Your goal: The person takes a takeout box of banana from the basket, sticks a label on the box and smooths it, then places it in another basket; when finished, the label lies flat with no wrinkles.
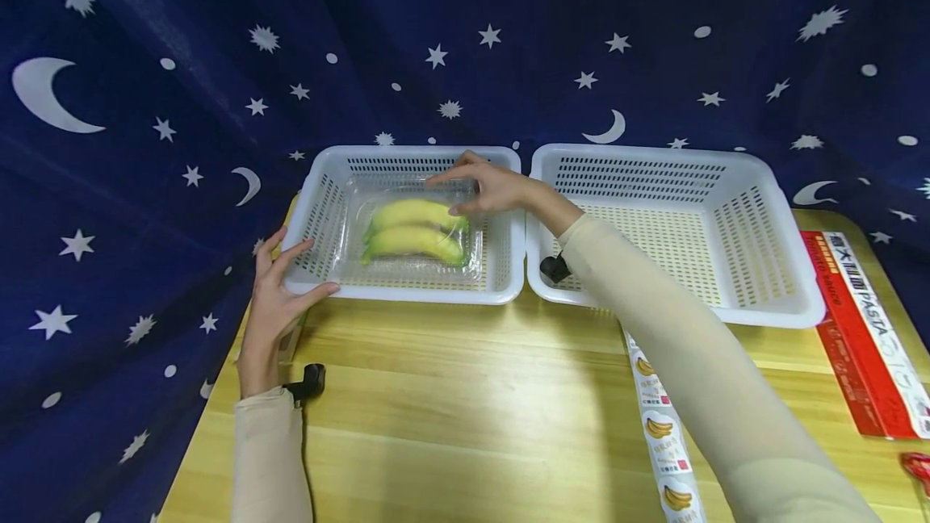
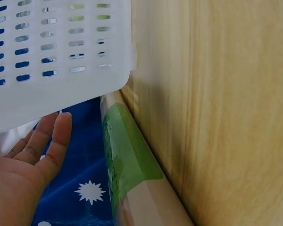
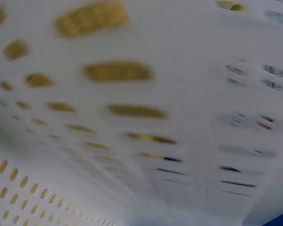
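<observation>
A clear plastic box (image 1: 349, 253) holding yellow-green bananas (image 1: 412, 242) lies in the left white basket (image 1: 407, 294). My right hand (image 1: 494, 188) is over the right part of the box, thumb and forefinger apart; whether they touch its lid I cannot tell. In the head view my left hand (image 1: 279, 289) spreads its fingers and thumb at the near left corner of that basket. The left wrist view shows this hand (image 2: 26, 174) with fingers extended beneath the basket's edge (image 2: 61, 101). My right hand is out of sight in the right wrist view.
Another white basket (image 1: 770, 315) stands to the right, under my right forearm. A strip of banana stickers (image 1: 663, 434) lies on the wooden table (image 1: 465, 418). A red pasta box (image 1: 846, 345) is at the right. A tan-and-green roll or package (image 2: 127, 150) lies near my left hand.
</observation>
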`<state>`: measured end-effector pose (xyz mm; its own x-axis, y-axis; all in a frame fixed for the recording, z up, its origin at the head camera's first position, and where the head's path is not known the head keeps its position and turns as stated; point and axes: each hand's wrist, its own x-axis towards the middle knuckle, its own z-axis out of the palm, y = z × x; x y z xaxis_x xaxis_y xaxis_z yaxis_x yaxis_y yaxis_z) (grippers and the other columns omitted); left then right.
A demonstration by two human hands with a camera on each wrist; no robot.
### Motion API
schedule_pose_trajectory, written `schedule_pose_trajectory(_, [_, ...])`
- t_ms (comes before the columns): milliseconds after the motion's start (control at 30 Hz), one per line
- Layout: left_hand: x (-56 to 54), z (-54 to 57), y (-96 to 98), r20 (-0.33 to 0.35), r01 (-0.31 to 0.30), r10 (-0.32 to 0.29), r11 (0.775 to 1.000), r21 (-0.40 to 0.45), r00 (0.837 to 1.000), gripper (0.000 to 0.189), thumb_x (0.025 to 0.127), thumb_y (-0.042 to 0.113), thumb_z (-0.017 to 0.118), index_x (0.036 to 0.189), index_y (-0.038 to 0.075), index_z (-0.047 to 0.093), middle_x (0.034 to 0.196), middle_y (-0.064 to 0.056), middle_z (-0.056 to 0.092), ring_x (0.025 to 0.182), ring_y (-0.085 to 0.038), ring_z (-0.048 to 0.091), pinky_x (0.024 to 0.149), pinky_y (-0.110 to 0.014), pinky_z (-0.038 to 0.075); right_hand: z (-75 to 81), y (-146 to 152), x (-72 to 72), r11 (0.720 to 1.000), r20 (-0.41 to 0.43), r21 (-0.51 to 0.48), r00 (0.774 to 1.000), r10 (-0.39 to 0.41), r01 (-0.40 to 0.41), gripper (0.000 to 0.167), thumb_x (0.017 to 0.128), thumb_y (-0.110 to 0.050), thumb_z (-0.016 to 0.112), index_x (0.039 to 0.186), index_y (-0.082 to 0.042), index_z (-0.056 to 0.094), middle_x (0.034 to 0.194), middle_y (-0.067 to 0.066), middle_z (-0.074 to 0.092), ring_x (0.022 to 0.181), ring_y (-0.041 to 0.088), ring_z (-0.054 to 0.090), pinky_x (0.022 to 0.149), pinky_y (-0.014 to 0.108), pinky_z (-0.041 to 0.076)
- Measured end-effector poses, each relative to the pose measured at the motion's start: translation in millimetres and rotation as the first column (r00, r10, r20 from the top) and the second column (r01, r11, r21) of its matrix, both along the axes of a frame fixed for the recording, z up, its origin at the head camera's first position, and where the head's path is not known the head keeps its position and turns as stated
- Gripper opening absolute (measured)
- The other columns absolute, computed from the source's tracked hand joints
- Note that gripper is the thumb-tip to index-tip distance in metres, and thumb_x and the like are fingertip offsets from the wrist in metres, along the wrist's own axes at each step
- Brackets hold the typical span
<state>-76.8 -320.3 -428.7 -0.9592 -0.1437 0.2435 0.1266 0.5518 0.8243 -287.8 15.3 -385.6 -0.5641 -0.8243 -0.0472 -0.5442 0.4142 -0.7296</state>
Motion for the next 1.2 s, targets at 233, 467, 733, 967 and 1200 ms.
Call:
schedule_pose_trajectory(233, [-2.0, -5.7, -2.8, -0.012, 0.010, -0.010, 1.000, 0.017, 1.000, 0.071, 0.064, -0.008, 0.086, 0.130, 0.001, 0.060, 0.159, -0.009, 0.019, 0.142, -0.033, 0.023, 0.106, -0.059, 0.032, 8.3, 11.5, -0.9, 0.998, 0.160, -0.036, 0.986, -0.037, 0.043, 0.054, 0.089, -0.012, 0.069, 0.139, -0.029, 0.056, 0.138, 0.010, 0.033, 0.083, 0.024, 0.053, 0.079, 0.043, 0.056])
schedule_pose_trajectory(467, [-2.0, -4.2, -0.6, -0.019, 0.021, -0.021, 1.000, 0.018, 1.000, 0.073, 0.064, -0.007, 0.086, 0.131, 0.000, 0.058, 0.158, -0.013, 0.018, 0.141, -0.038, 0.023, 0.107, -0.064, 0.028, 14.7, 19.6, 0.5, 0.996, 0.232, -0.069, 0.972, -0.047, 0.064, 0.052, 0.092, -0.010, 0.066, 0.141, -0.025, 0.054, 0.133, 0.010, 0.032, 0.092, 0.024, 0.051, 0.078, 0.038, 0.058])
schedule_pose_trajectory(733, [-2.3, -4.4, -2.0, 0.001, -0.006, 0.006, 1.000, -0.014, 1.000, 0.077, 0.064, -0.007, 0.086, 0.134, 0.000, 0.056, 0.158, -0.014, 0.018, 0.141, -0.037, 0.024, 0.107, -0.049, 0.031, 36.7, 29.1, 3.2, 0.984, 0.360, -0.140, 0.931, -0.055, 0.112, 0.053, 0.095, -0.013, 0.063, 0.145, -0.024, 0.050, 0.136, 0.007, 0.028, 0.090, 0.033, 0.061, 0.081, 0.046, 0.059])
schedule_pose_trajectory(967, [-2.1, -7.1, -4.5, 0.000, -0.008, 0.008, 1.000, -0.020, 1.000, 0.079, 0.063, -0.009, 0.085, 0.135, -0.001, 0.054, 0.159, -0.016, 0.016, 0.142, -0.038, 0.022, 0.107, -0.058, 0.028, 58.2, 42.4, 17.3, 0.987, 0.354, -0.139, 0.935, -0.022, 0.076, 0.053, 0.095, -0.012, 0.062, 0.146, -0.022, 0.049, 0.136, 0.007, 0.030, 0.088, 0.033, 0.055, 0.081, 0.043, 0.059])
schedule_pose_trajectory(1200, [1.6, -3.2, -1.4, 0.009, -0.017, 0.017, 1.000, -0.019, 1.000, 0.075, 0.067, 0.001, 0.087, 0.135, 0.003, 0.056, 0.158, -0.012, 0.019, 0.142, -0.037, 0.022, 0.112, -0.058, 0.024, 78.3, 60.1, 38.5, 0.980, 0.312, -0.198, 0.948, 0.058, 0.005, 0.050, 0.095, -0.016, 0.063, 0.142, -0.028, 0.052, 0.137, 0.003, 0.035, 0.086, 0.029, 0.050, 0.078, 0.045, 0.059])
